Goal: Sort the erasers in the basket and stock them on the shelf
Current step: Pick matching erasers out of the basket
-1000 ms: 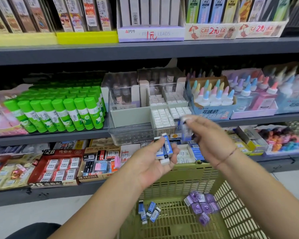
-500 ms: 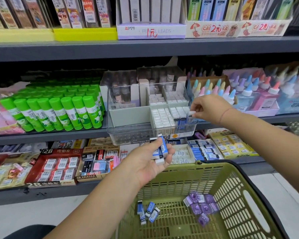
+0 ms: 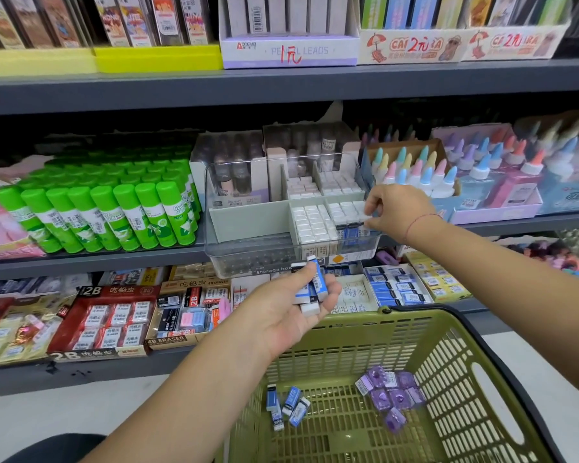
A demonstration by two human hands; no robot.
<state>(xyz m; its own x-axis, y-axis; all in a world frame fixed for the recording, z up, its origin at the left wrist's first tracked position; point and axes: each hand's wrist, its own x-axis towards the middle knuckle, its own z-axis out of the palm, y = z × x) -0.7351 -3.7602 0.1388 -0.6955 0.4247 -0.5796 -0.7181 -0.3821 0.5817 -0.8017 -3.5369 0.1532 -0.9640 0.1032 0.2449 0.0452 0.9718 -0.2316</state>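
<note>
My left hand (image 3: 291, 309) is palm up above the green basket (image 3: 448, 332) and holds a few blue-and-white erasers (image 3: 311, 289) under the thumb. My right hand (image 3: 398, 208) reaches into the front right compartment of the clear storage box (image 3: 248, 259) on the middle shelf. Its fingertips pinch a white eraser (image 3: 368, 217) at the row of upright erasers, just above some blue-sleeved ones (image 3: 350, 230). Several blue-and-white erasers (image 3: 286, 407) and a pile of purple erasers (image 3: 390, 394) lie on the basket floor.
Green glue sticks (image 3: 114, 212) fill the shelf left of the storage box, and glue bottles with pastel caps (image 3: 425, 175) stand to its right. Boxes of 2B and 4B erasers (image 3: 114, 319) and blue eraser packs (image 3: 398, 289) line the lower shelf behind the basket.
My right hand carried an eraser from beside my left hand up to the storage box and has settled at its front right compartment. My left hand stayed where it was with its erasers.
</note>
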